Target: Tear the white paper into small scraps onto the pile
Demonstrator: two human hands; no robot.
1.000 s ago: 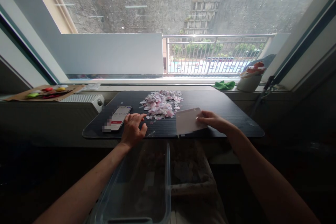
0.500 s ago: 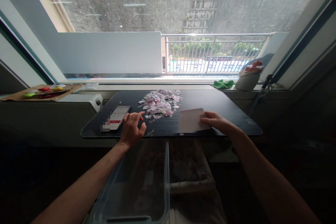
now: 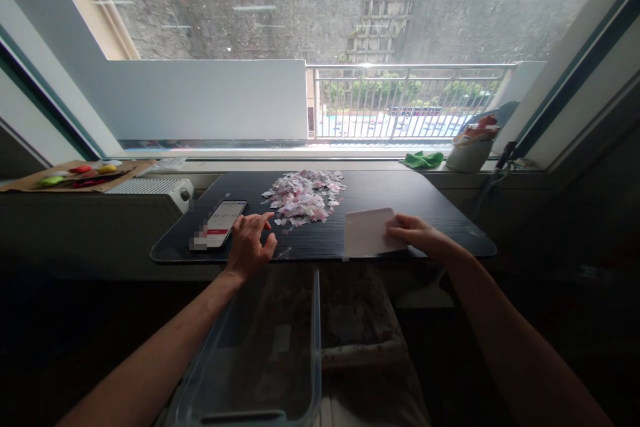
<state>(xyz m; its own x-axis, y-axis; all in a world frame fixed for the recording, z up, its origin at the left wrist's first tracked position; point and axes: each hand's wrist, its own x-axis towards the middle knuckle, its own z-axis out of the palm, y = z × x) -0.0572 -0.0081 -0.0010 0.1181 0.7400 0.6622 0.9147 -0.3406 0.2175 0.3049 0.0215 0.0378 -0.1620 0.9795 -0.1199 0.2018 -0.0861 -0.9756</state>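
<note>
My right hand (image 3: pixel 417 235) pinches a white card (image 3: pixel 369 232) lying near the surface's (image 3: pixel 430 200) front edge. My left hand (image 3: pixel 249 242) rests there spread, holding nothing, between the phone (image 3: pixel 223 223) and the paper scraps (image 3: pixel 303 195).

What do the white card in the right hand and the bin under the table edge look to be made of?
The flat white rectangular card looks like stiff matte plastic or cardboard: it keeps flat with rounded corners. The clear rectangular bin looks like glossy transparent plastic, as the floor shows through its walls.
</note>
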